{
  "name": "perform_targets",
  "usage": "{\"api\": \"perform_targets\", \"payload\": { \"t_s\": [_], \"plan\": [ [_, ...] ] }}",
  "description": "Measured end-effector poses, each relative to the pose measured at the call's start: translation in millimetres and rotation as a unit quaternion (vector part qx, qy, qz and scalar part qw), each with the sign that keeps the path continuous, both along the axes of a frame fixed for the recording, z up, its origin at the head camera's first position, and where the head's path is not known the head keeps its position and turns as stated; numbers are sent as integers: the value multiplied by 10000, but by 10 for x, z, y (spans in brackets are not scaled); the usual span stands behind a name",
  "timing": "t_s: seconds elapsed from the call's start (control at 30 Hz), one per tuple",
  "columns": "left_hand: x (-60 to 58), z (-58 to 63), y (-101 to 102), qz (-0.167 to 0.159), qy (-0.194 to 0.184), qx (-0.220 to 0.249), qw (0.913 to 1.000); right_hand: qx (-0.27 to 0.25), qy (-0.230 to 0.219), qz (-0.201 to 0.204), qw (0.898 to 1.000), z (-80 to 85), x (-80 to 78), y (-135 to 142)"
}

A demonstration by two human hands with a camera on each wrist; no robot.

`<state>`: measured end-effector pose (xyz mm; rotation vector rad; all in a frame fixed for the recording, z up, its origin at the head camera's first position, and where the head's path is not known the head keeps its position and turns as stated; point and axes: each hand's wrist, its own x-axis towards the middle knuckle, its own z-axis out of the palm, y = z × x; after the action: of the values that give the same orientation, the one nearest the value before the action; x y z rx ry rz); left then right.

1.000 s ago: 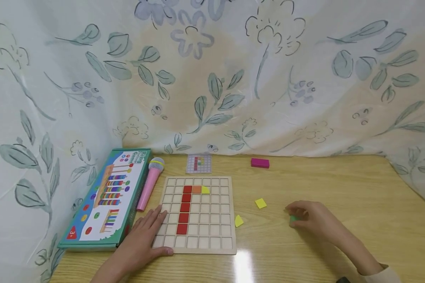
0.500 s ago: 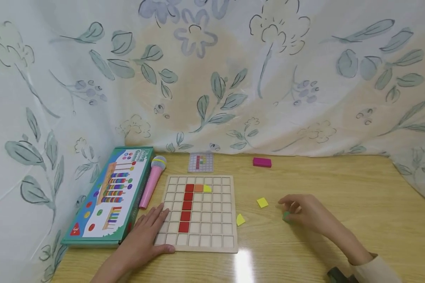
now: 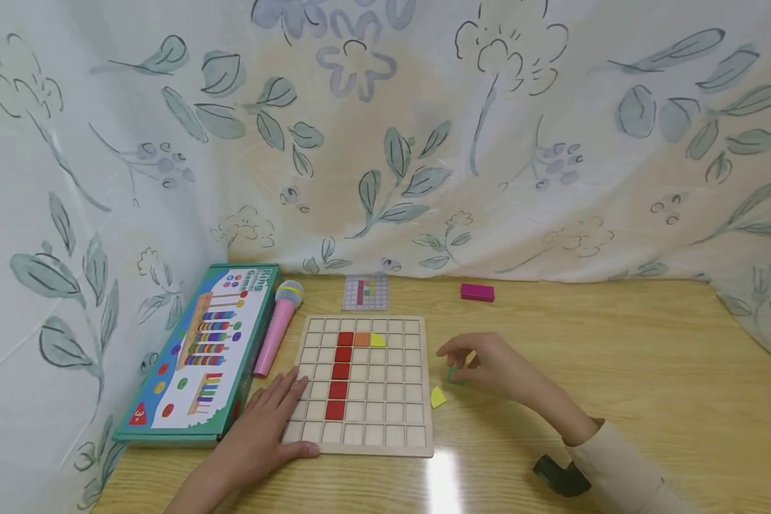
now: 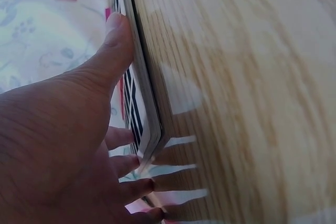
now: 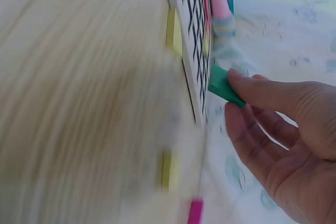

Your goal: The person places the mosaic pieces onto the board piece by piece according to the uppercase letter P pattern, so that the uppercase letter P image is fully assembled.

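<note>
A wooden grid board (image 3: 385, 412) holds a column of red tiles (image 3: 340, 371), an orange tile (image 3: 363, 339) and a yellow rounded tile (image 3: 378, 340). My left hand (image 3: 257, 432) rests on its near left corner, thumb along the front edge, fingers spread on the left side. Right of the board, my right hand (image 3: 491, 364) pinches a green tile (image 5: 226, 85) between thumb and fingers, above the table. Just below it lies a loose yellow rounded tile (image 3: 438, 397). Another yellow tile (image 5: 169, 170) shows in the right wrist view; the hand covers it in the head view.
A pattern card (image 3: 366, 293) lies behind the board. A pink toy microphone (image 3: 275, 339) and a game box (image 3: 199, 357) are at the left. Farther back on the right sits a magenta block (image 3: 477, 292). A floral cloth (image 3: 334, 178) hangs behind the table.
My right hand has moved left toward the board with the green tile, passing over the loose yellow square. My left hand stays on the board.
</note>
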<state>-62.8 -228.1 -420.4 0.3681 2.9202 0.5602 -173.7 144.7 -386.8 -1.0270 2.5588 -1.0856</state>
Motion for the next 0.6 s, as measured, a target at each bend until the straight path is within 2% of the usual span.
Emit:
{"api": "perform_targets", "payload": {
  "t_s": [0.4, 0.6],
  "plan": [
    [-11, 12, 7, 46, -180, 29, 9998, -922, -226, 197, 9953, -243, -81, -825],
    [-8, 11, 8, -7, -77, 18, 10000, -1079, -322, 374, 9929, -289, -90, -1105]
  ]
}}
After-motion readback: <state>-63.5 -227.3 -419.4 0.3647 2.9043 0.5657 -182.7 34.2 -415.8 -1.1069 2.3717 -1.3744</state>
